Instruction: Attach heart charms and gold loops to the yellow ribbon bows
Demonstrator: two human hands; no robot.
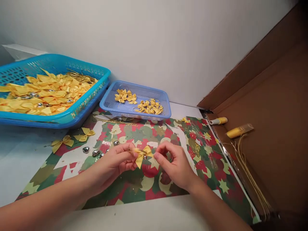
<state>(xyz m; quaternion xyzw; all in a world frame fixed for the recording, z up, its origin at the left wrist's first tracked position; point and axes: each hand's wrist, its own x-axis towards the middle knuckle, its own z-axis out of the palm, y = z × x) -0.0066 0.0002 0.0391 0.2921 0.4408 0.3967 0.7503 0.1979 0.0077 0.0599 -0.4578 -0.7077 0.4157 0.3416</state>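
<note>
A yellow bow (147, 150) with a gold cord and a small silver bead is held above the patterned sheet. My left hand (122, 157) pinches the bow's left side between thumb and fingers. On the bow's right, my right hand (172, 162) has thumb and forefinger pressed together at the bow's edge; what lies between these fingertips is too small to make out. Silver heart-shaped pieces (96, 153) lie left of my left hand, some partly hidden by it. Two loose yellow bows (63, 143) rest farther left.
A turquoise basket (84, 110) heaped with yellow bows stands at the left. Behind the hands, a smaller blue basket (134, 112) holds more bows. Gold cords (252, 179) and two yellow-and-clear items hang along the brown panel at right. The patterned sheet (144, 200) covers the table.
</note>
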